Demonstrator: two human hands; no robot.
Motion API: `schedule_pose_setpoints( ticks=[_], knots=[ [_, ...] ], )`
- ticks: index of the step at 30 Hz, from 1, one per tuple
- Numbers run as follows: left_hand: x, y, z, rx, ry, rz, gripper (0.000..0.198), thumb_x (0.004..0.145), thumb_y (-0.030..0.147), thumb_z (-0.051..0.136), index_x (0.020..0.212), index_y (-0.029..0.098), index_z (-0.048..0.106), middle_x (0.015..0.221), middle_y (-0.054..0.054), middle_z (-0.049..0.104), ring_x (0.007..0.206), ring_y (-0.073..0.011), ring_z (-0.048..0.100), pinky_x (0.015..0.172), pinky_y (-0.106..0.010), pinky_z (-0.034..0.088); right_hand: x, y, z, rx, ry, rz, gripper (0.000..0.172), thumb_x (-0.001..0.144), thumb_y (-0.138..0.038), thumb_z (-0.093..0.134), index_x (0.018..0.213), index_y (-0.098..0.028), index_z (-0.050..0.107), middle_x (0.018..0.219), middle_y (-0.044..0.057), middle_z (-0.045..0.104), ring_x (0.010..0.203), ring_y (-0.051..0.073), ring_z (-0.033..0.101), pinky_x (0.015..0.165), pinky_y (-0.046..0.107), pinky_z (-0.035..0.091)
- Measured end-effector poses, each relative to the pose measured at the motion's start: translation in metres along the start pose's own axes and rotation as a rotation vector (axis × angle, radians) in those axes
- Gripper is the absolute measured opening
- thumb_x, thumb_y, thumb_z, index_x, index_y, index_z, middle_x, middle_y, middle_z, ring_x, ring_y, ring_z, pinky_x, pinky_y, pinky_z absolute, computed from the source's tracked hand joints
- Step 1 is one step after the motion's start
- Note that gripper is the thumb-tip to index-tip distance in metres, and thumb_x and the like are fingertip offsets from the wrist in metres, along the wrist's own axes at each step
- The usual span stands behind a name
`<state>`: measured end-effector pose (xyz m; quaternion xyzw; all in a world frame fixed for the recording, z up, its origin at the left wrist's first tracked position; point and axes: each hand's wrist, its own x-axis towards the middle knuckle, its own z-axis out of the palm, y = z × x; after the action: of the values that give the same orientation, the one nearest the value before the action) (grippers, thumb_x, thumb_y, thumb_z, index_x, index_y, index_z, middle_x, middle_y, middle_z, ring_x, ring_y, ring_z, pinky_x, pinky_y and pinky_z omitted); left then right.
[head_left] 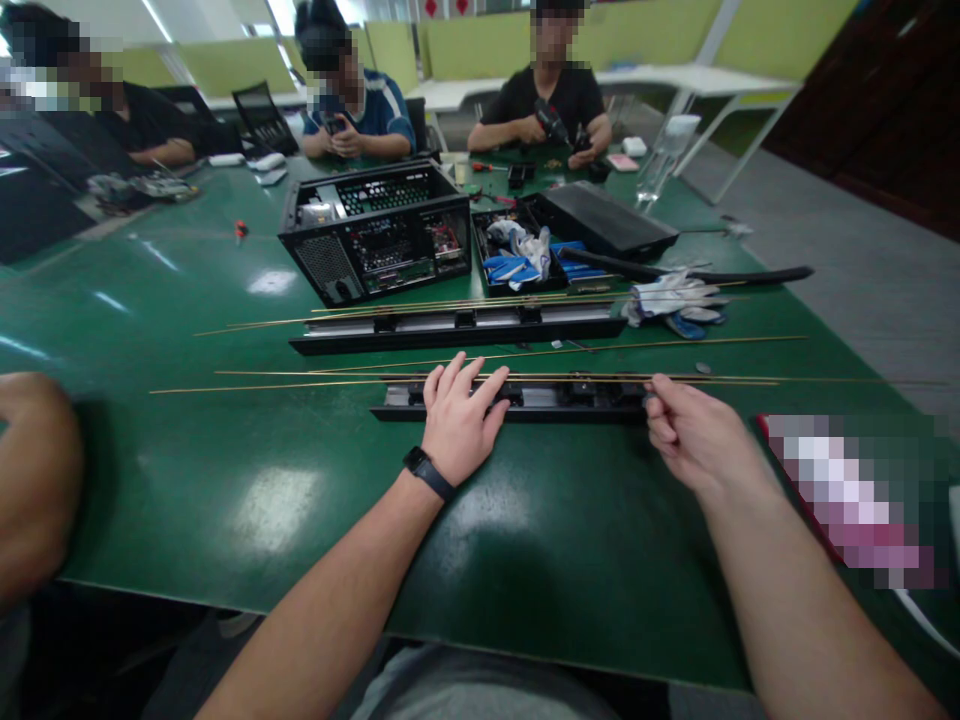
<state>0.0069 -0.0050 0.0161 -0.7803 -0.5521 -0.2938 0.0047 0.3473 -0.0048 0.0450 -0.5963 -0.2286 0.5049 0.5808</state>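
A black rail (pixel 540 413) with a silver inner channel and dark blocks lies in front of me. My left hand (pixel 461 420), with a dark band at the wrist, rests palm down across its left part, fingers spread over the blocks. Several thin brass-coloured rods (pixel 360 381) stretch lengthwise along the rail, passing beneath or beside my left fingers. At the rail's right end, my right hand (pixel 690 430) is closed in a pinch by the rods; whatever sits between its fingertips is hidden. Farther back lies a second similar rail (pixel 465 332), with more rods along it.
Behind the rails stand an open black computer case (pixel 375 240) and a tray with white-and-blue gloves (pixel 521 255). Another glove (pixel 679 300) and a black tube (pixel 750 275) lie right. People sit across the table; one holds a power drill (pixel 553 122). An elbow (pixel 37 480) is at left.
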Motion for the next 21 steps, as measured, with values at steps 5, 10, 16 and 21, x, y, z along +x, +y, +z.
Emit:
schedule_pose_setpoints(
  ticks=[5,10,16,21],
  knots=[
    [-0.0001,-0.0008,0.0008,-0.011,0.006,0.004,0.048,0.124,0.029,0.08,0.17,0.037,0.089,0.18,-0.015,0.083,0.183,-0.0453,0.065,0.156,-0.072,0.042,0.003,-0.0009,-0.0026,0.033,0.093,-0.019,0.039,0.11,-0.04,0.103,0.092,-0.026,0.072,0.069,-0.005,0.065,0.042,0.007,0.045,0.035,0.015,0.029],
    [-0.0005,-0.0006,0.0011,-0.012,0.019,0.002,0.046,0.124,0.029,0.079,0.168,0.037,0.09,0.179,-0.015,0.083,0.182,-0.0451,0.066,0.155,-0.073,0.042,0.0012,0.0006,-0.0003,0.014,0.001,-0.002,0.04,0.103,-0.037,0.11,0.094,-0.025,0.072,0.071,-0.005,0.066,0.043,0.006,0.046,0.035,0.015,0.031],
    [0.0003,0.0008,-0.0007,-0.004,-0.013,-0.014,0.049,0.123,0.029,0.08,0.17,0.038,0.089,0.18,-0.015,0.082,0.184,-0.0452,0.064,0.156,-0.073,0.041,0.0021,0.0008,-0.0007,0.065,0.077,-0.01,0.038,0.11,-0.04,0.103,0.095,-0.026,0.071,0.068,-0.006,0.064,0.041,0.007,0.046,0.034,0.015,0.03],
    [0.0003,0.0008,-0.0016,-0.01,-0.012,-0.013,0.048,0.124,0.028,0.078,0.17,0.037,0.089,0.181,-0.016,0.082,0.184,-0.0455,0.064,0.156,-0.074,0.041,-0.0014,-0.0016,0.0012,0.039,0.003,0.021,0.038,0.106,-0.034,0.108,0.096,-0.025,0.072,0.069,-0.005,0.067,0.042,0.007,0.047,0.034,0.013,0.032]
  ],
)
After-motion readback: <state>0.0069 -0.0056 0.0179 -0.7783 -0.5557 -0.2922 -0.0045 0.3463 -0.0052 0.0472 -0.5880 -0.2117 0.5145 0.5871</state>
